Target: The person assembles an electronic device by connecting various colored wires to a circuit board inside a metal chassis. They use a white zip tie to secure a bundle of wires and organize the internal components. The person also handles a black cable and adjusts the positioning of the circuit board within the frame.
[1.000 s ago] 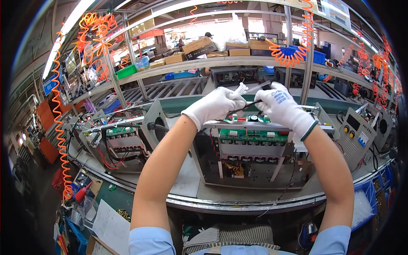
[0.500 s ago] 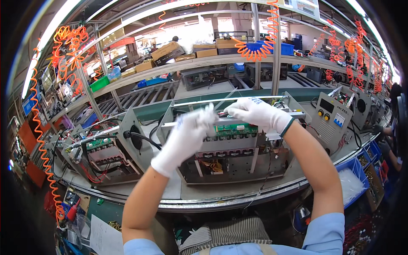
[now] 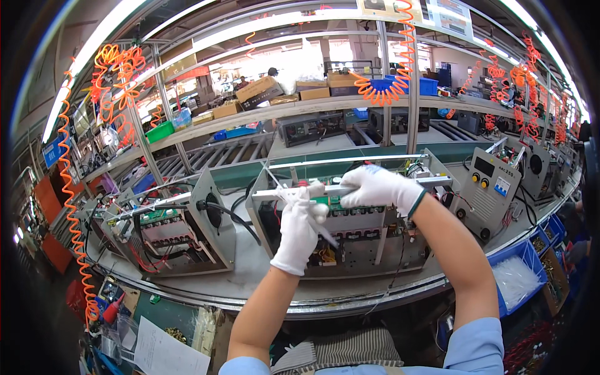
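- The curved worktop [image 3: 253, 270] runs left to right, with a loaded shelf [image 3: 300, 107] above its far side.
- The open machine [image 3: 359, 269] stands upright mid-worktop: grey metal frame, dark lower side, a green circuit board [image 3: 356, 211] under its top rail.
- A second open machine [image 3: 178, 234], with red and black wires, stands to the left; a grey-fronted machine [image 3: 494, 187] with two yellow knobs to the right.
- A blue bin [image 3: 520, 300] of whitish pieces sits at the near right.
- The gloved right hand [image 3: 381, 187] covers part of the rail, fingers bent; whether they pinch anything, I cannot tell.
- The gloved left hand [image 3: 297, 231], at the rail's left part, has its fingers closed around thin white strips [image 3: 273, 177], their lower end blurred.
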`<state>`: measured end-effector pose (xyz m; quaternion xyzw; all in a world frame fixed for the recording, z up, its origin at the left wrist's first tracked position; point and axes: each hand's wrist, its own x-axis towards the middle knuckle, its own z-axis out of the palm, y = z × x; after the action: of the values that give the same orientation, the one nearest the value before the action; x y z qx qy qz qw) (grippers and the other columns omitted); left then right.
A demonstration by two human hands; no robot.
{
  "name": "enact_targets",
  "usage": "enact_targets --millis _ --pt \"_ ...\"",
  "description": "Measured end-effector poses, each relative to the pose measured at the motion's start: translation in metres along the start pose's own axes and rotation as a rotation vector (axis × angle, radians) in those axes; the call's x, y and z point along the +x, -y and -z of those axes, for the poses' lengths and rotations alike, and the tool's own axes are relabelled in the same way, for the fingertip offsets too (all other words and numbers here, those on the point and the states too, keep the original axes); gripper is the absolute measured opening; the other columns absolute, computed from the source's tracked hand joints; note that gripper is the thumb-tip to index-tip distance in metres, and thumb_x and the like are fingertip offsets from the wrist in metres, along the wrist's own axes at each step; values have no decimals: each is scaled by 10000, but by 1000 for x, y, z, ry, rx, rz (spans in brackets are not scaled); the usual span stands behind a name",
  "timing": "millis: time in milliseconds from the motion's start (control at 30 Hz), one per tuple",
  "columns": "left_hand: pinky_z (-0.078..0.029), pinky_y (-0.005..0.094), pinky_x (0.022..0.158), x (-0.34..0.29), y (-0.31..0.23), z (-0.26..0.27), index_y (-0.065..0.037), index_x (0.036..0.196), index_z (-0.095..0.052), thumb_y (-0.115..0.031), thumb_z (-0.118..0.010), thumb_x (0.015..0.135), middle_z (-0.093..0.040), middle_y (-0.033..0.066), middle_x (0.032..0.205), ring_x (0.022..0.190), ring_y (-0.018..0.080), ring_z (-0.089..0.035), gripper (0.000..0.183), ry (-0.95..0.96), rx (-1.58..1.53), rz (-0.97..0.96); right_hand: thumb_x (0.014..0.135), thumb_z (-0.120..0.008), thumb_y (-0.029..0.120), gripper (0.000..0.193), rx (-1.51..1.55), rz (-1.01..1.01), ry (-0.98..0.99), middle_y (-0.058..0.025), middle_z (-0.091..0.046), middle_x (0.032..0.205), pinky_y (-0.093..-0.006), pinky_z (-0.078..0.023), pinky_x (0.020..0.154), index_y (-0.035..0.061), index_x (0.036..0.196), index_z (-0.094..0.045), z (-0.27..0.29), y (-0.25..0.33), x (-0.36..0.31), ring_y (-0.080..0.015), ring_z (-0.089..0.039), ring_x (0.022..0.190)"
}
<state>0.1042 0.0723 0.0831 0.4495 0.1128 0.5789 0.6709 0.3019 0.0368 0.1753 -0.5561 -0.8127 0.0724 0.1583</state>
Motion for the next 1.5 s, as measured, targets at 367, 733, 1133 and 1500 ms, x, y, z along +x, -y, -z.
enact_targets --millis 367,733,1133,1500 --pt "-270 179 403 -12 -17 -19 20 1053 -644 -345 -404 1035 -655 31 785 422 24 -343 437 325 568 279 860 -628 152 554 284 118 3 -163 -626 1222 -299 -438 947 26 1375 -472 -9 -14 8 -193 -588 1087" --pt "-261 176 377 -5 -4 -21 21 1002 -649 -336 -478 1010 -635 50 731 402 23 -358 396 336 588 451 849 -702 149 254 724 -37 5 -17 -684 848 -223 -449 579 25 1071 -719 1 -8 -8 -62 -511 649" --pt "-247 178 368 -37 26 5 22 1074 -626 -321 -467 1017 -661 61 784 389 19 -324 383 240 455 522 895 -675 157 167 613 -79 -178 -28 -649 736 -225 -457 522 -10 902 -672 -11 -8 -1 -67 -562 580" --pt "-319 182 395 -26 38 -43 -51 1234 -546 -379 -476 1007 -701 74 1000 433 14 -362 404 78 -415 430 869 -709 141 151 703 -14 -124 1 -671 779 -227 -466 566 14 951 -710 -15 -13 -4 -53 -556 640"
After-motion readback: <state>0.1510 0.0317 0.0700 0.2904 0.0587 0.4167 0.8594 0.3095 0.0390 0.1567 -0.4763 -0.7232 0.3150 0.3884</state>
